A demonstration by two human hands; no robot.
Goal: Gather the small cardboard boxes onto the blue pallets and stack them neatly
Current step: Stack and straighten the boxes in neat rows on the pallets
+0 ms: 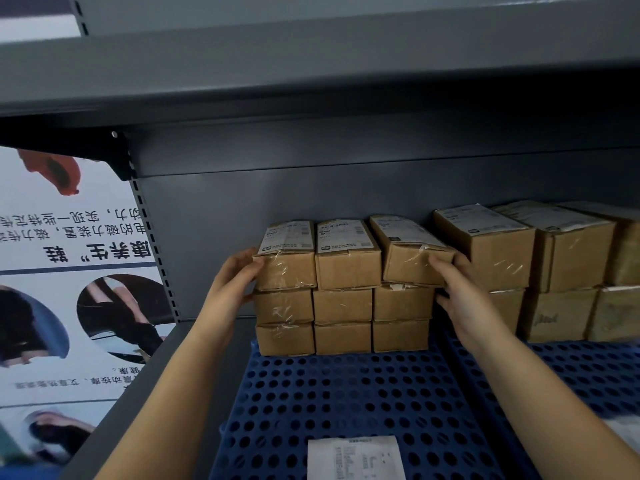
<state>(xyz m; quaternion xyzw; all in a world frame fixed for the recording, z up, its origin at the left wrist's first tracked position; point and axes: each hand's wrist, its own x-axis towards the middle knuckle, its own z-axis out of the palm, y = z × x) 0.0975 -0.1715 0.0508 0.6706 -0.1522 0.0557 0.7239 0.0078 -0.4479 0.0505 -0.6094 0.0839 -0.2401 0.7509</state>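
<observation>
1. Standing three wide and three high, the small brown boxes point(343, 306) sit at the back of a blue pallet point(339, 393) on the shelf, with white labels on top and shiny tape.
2. Left hand point(235, 282) presses flat against the stack's left side, grasping nothing.
3. Right hand point(457, 292) has its grip on the tilted top-right box point(412, 251).
4. Larger boxes point(502, 251) stand just beside.
</observation>
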